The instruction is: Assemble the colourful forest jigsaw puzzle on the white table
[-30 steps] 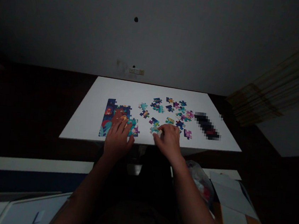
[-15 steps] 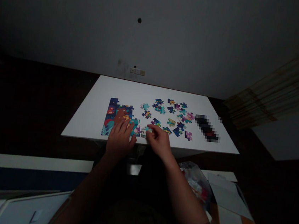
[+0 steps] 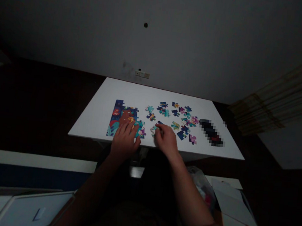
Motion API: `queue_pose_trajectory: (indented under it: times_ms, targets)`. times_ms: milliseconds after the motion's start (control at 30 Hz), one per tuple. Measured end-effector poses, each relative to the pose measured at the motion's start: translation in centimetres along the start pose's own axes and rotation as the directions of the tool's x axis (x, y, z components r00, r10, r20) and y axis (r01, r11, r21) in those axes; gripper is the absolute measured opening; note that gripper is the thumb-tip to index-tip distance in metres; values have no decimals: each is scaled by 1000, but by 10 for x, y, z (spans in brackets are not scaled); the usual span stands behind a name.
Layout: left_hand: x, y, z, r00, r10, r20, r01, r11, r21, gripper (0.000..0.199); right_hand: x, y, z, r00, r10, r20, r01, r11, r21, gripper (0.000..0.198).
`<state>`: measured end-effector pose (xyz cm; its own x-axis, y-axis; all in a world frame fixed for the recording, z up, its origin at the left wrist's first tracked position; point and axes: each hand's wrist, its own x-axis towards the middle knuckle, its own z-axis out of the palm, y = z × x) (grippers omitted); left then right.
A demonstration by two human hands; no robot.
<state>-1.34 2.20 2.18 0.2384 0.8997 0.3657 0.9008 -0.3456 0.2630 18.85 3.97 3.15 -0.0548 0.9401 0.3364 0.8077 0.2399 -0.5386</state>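
My left hand lies with its fingers spread over the lower part of a partly joined jigsaw puzzle, which shows a brown bear on dark blue. Its fingers hide some of the lower pieces. Just right of the joined section, my right hand pinches a light teal puzzle piece between thumb and fingers. A small gap separates that piece from the joined part. Beyond and to the right of my right hand, several loose puzzle pieces are scattered, a few overlapping.
The white table stands against a grey wall with a socket strip. A pixelated dark object lies at the table's right. Below right are a clear plastic bag and pale flat boards or cardboard.
My right hand has drawn the teal piece slightly right, away from the joined section, and turned it a little. My left hand stays on the puzzle. The whole view has shifted slightly.
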Motion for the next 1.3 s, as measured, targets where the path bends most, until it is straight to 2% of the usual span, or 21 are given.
queue_pose_trajectory:
  times_ms: [133,233,333,467,600,733,833,933,1133,1300]
  targets:
    - [-1,0,-1,1000,-12,-4,12,1000,-4,45,33,3,-7,999,-55,-1,53,968,-244,28]
    - [-2,0,-2,1000,-10,-13,10,1000,-6,47,74,1,2,992,-103,67,118,951,-287,34]
    - [-2,1,-3,1000,-9,-22,9,1000,-5,47,111,-3,20,986,-64,155,114,934,-339,39]
    - [-3,1,-4,999,-10,-32,10,1000,-17,46,131,-4,40,971,-43,237,128,926,-356,38]
    - [-4,-3,-6,999,-27,-32,27,999,-19,46,128,-2,38,967,-89,239,145,963,-227,35]
    - [-4,-15,-10,998,-58,-37,58,998,14,44,114,-2,28,967,-147,209,128,987,100,26]
    - [-3,-19,-12,996,-76,-40,77,996,37,44,99,-7,25,931,-185,313,115,967,229,26]
    - [-4,-18,-13,995,-84,-49,86,995,47,44,86,-15,28,910,-233,343,180,967,180,22]
    - [-6,-15,-15,995,-93,-43,95,995,43,45,75,-28,36,953,-162,257,167,986,3,22]
    - [-5,-13,-17,995,-92,-32,94,994,47,45,74,-32,37,940,-182,288,213,974,-80,20]
